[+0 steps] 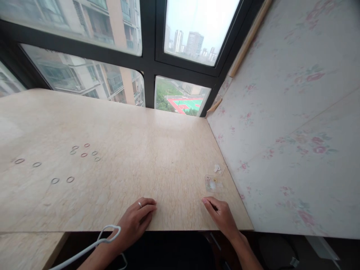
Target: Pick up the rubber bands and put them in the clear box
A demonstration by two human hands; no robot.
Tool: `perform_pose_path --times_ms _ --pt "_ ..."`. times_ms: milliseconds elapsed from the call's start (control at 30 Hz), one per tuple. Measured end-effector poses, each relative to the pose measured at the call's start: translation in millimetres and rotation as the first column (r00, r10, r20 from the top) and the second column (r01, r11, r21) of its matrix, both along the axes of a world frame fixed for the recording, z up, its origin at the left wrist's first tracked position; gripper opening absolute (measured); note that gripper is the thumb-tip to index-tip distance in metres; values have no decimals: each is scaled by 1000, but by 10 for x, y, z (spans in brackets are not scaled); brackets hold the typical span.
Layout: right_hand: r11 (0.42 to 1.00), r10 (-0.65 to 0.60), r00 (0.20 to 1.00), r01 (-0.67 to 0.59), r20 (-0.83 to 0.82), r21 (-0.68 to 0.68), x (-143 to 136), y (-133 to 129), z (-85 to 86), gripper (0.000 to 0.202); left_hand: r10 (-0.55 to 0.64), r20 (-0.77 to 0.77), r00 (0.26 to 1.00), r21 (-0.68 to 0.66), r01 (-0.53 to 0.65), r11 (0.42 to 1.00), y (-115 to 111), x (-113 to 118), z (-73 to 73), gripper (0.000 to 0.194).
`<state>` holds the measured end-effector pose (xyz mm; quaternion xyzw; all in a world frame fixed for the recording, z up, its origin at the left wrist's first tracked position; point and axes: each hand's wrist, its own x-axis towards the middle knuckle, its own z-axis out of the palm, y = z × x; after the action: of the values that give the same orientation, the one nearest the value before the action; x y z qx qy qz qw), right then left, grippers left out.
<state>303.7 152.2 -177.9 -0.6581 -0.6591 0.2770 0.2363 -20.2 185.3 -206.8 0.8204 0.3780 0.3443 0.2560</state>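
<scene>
My left hand (138,218) rests on the stone sill near its front edge, fingers curled in together, a silver ring on one finger. Nothing shows in it. A white cord (92,245) loops over that wrist. My right hand (222,215) lies in a loose fist at the front right, thumb against the bent index finger, with nothing visible in its grasp. Just beyond it sits a small clear plastic box (208,188) with tiny pieces inside. Behind the box is a small white piece (217,168). Several thin rings, among them a reddish one (84,155) and a grey one (70,179), lie flat at the left.
The marble-patterned sill (157,150) runs back to dark window frames (150,56). A flower-papered wall (281,150) bounds it on the right. The sill's front edge ends just before my wrists. A lower stone ledge (28,247) is at the bottom left.
</scene>
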Motion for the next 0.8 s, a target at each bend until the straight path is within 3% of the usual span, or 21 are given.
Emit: perform_pose_path --times_ms 167,267,333,433,533,600,667,800 --pt "997 -60 998 60 3 49 1 -77 -233 41 109 36 993 -298 -94 950 89 2 126 19" --pt "993 -114 988 117 -109 20 68 -86 -284 45 302 -21 953 -370 -288 883 231 -125 148 22" --pt "991 -135 970 137 -200 -6 103 -102 -295 47 470 -104 877 -360 -474 804 367 -298 146 27" --pt "982 -189 934 185 -302 -43 147 -140 -316 50 693 -249 676 -250 -736 628 600 -643 157 32" --pt "980 -193 908 162 -372 -114 205 -164 -363 55 772 -355 528 -153 -847 509 831 -997 189 34" --pt "982 -172 897 125 -407 -139 245 -169 -403 56 754 -452 478 -109 -868 485 978 -1202 201 37" --pt "982 -171 890 118 -423 -149 270 -169 -431 56 697 -557 451 -75 -863 499 1119 -1372 195 40" --pt "978 -194 883 140 -427 -153 260 -173 -428 55 542 -701 464 -54 -792 608 1350 -1608 132 38"
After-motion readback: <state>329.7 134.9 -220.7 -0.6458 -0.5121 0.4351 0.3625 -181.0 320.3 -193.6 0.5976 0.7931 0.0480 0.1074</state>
